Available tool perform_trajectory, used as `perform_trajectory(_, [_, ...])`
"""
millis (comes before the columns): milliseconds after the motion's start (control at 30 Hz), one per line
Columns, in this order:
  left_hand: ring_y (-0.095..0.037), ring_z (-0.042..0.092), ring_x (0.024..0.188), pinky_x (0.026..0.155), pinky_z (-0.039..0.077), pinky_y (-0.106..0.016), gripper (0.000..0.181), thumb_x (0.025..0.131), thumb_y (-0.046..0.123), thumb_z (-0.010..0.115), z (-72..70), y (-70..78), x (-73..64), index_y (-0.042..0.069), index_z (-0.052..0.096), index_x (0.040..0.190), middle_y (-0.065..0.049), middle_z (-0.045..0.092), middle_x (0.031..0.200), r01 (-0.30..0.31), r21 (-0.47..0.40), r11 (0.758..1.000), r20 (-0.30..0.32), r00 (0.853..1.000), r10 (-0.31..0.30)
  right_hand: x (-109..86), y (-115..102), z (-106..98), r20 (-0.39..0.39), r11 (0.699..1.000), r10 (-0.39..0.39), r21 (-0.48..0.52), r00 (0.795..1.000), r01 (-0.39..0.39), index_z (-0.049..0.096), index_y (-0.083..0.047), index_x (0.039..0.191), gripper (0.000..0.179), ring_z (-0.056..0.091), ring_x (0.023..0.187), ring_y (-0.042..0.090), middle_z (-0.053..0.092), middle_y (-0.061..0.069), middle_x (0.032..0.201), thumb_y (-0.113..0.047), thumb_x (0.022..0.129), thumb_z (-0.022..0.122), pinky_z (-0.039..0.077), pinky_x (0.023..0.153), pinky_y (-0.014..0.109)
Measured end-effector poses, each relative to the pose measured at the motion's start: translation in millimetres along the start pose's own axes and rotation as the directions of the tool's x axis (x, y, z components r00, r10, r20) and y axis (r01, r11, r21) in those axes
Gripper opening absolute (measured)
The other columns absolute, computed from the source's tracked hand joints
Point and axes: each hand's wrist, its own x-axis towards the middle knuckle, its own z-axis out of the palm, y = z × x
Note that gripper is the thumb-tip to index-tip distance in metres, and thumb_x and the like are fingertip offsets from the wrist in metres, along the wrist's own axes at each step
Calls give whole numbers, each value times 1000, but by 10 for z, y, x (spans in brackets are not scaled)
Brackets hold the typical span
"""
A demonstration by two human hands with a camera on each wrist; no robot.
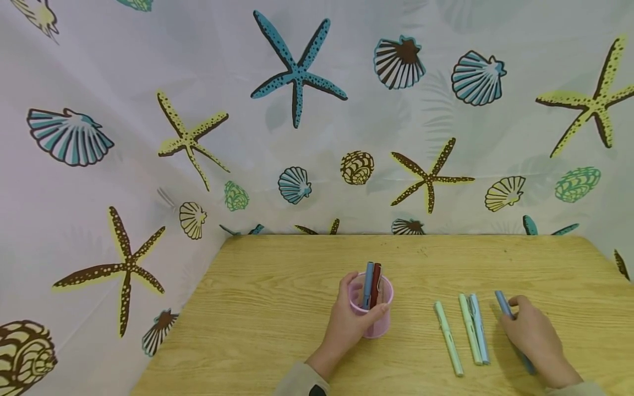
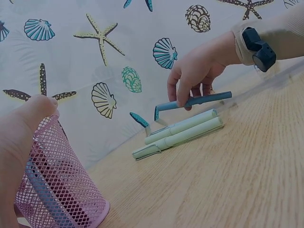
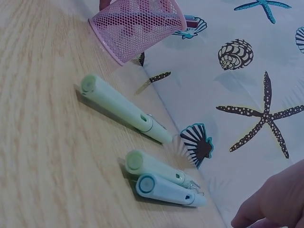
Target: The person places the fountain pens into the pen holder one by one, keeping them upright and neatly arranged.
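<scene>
My left hand (image 1: 345, 323) grips a pink mesh pen cup (image 1: 380, 329), fingers round its far side and thumb along the front. A blue pen (image 1: 368, 286) and a dark red pen (image 1: 376, 287) stand in it, leaning on the rim. To the right, my right hand (image 1: 536, 334) pinches another blue pen (image 2: 194, 100) between thumb and fingers; the right wrist view does not show that pen. Between the hands lie a light green pen (image 1: 449, 339), a second light green pen (image 1: 469, 330) and a light blue pen (image 1: 479, 330), the last two side by side.
The wooden table (image 1: 257, 308) reaches back to a white curtain (image 1: 238, 66) printed with starfish and shells, which also runs along the left side. A dark device (image 2: 259, 50) is strapped to the right wrist over a light sleeve.
</scene>
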Motion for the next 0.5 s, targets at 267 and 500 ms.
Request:
perform_trajectory(267, [-26,53,108,85,47,-41,80,76,43,74,-2,16,-7,27,28,139,-8,48,129,8,-11,1000,-6,1000,-8,-43,-79,-24,-65,997,-42,60,997,46,37,17,123,43,53,57,19,60,31,90,-11,91,45,41,47,33])
perform_trajectory(500, [-25,53,107,84,47,-39,80,75,44,75,3,1,1,29,29,139,-6,48,128,12,-7,1000,-6,1000,-13,-77,-187,-27,-196,989,-83,104,977,105,38,13,124,42,51,52,18,60,30,92,-13,92,46,41,43,33])
